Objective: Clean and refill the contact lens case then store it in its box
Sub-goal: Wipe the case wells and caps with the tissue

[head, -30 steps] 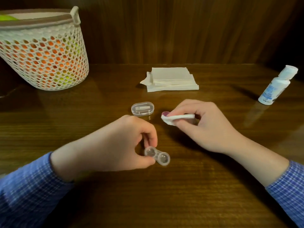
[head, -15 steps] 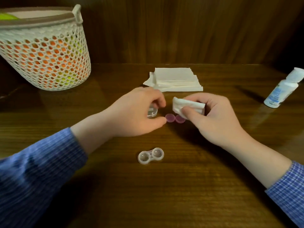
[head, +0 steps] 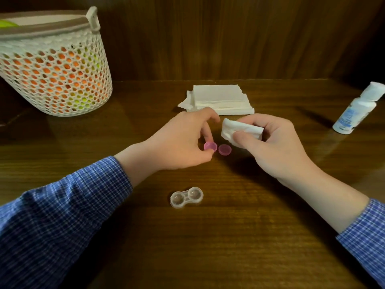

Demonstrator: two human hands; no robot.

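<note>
The clear contact lens case [head: 186, 197] lies uncapped on the wooden table [head: 229, 236], near me and apart from both hands. Two pink caps lie further back. My left hand [head: 181, 140] pinches the left pink cap [head: 210, 146] between thumb and a finger. The right pink cap [head: 225, 149] rests on the table beside it, untouched. My right hand [head: 275, 147] grips a folded white tissue [head: 239, 130] just above and right of the caps. The clear storage box is hidden behind my left hand.
A stack of white tissues [head: 220, 99] sits behind the hands. A white solution bottle [head: 357, 108] stands at the far right. A white mesh basket [head: 54, 65] with orange and green contents fills the back left. A wooden wall rises behind.
My left hand let go of the lens case on the table, reached back and now pinches a pink cap. My right hand lifted the tissue off the caps.
</note>
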